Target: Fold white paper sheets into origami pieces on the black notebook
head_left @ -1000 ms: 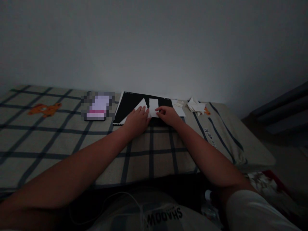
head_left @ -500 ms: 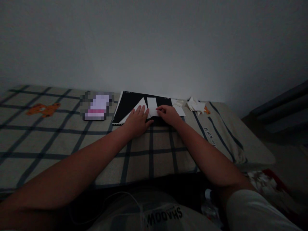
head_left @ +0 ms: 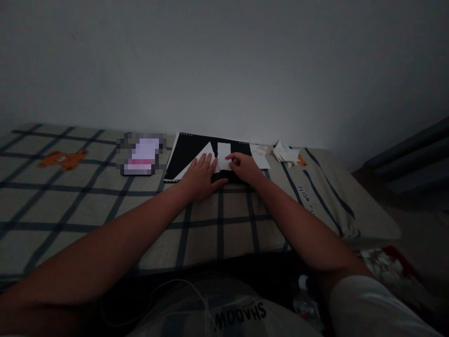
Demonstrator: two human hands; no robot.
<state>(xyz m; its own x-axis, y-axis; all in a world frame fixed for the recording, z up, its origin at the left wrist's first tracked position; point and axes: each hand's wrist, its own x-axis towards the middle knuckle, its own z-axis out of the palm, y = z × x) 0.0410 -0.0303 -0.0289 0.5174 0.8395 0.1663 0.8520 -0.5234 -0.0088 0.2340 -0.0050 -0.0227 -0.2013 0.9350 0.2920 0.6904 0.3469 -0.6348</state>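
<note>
1. Compared with a second ago: right hand [head_left: 246, 167] shifted slightly toward the near edge of the black spiral-bound board [head_left: 191, 150], its fingertips now lower on the folded white paper sheet [head_left: 220, 158]. Less of the upright white strip showing than before; a dark gap now visible under the paper at the board's near edge.
2. Left hand [head_left: 200, 175] spread a little flatter than half a second ago, thumb stretched out toward the right hand along the board's near edge.
3. Judged from that: a crease being pressed or a flap drawn down on the sheet; folding under way, not finished.
4. Left grip: open, palm down, fingers fanned over the triangular left part of the paper, pressing it against the board. Nothing enclosed.
5. Right grip: fingers curled, tips pinching or pressing the right edge of the paper's middle strip. Too dim to tell whether the edge is truly clamped between thumb and finger or only pushed down.
6. Folded white paper: lying on the black board, between both hands, at the board's near middle.
7. Board itself: flat on the beige checked bed cover [head_left: 105, 196], against the wall.
8. Right of the board: a loose white sheet [head_left: 262, 161], then a small heap of crumpled white paper scraps [head_left: 286, 153].
9. Left of the board: a blurred-out pale rectangular thing [head_left: 142, 154].
</note>
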